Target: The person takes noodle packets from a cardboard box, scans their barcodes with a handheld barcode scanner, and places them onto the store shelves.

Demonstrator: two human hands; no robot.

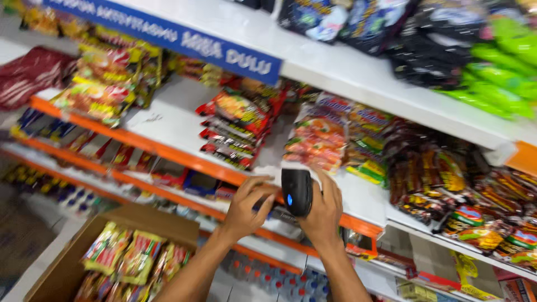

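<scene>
My right hand [323, 215] wrapped around black handheld scanner with small blue light [296, 192], held upright at orange shelf edge [184, 161]. My left hand [246, 210] just beside it, fingers curled, tips touching scanner's lower side; whether they pinch anything, cannot tell. Above grip: stacked red and orange noodle packets [318, 140]. Below left of grip: open brown cardboard box [70, 263] with yellow-green snack packets [131, 254].

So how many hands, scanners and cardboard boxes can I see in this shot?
Hands: 2, the left hand and the right hand
Handheld scanner: 1, black, held by the right hand
Cardboard box of snack packets: 1
Total: 4
</scene>
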